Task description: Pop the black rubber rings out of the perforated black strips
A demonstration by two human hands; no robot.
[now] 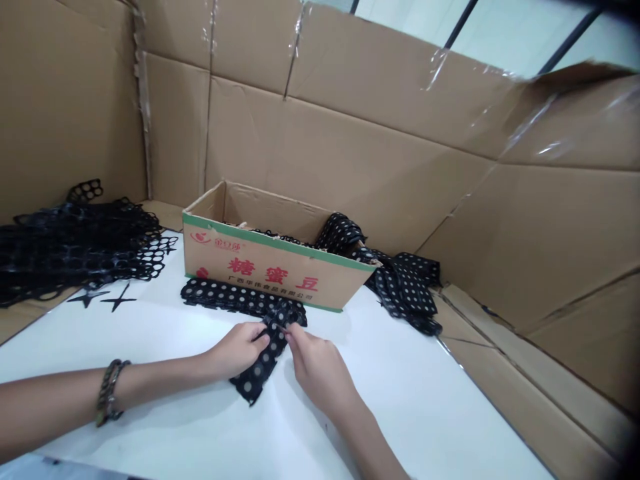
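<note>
Pinching is shared: the strip is gripped at its far end by left hand and right hand, before the box; fingertips are best kept close.

Head-worn camera, looking forward and down

One view only: it sits close above and behind the fingers, facing the cardboard box just beyond them and the cardboard walls farther past and to both sides.
</note>
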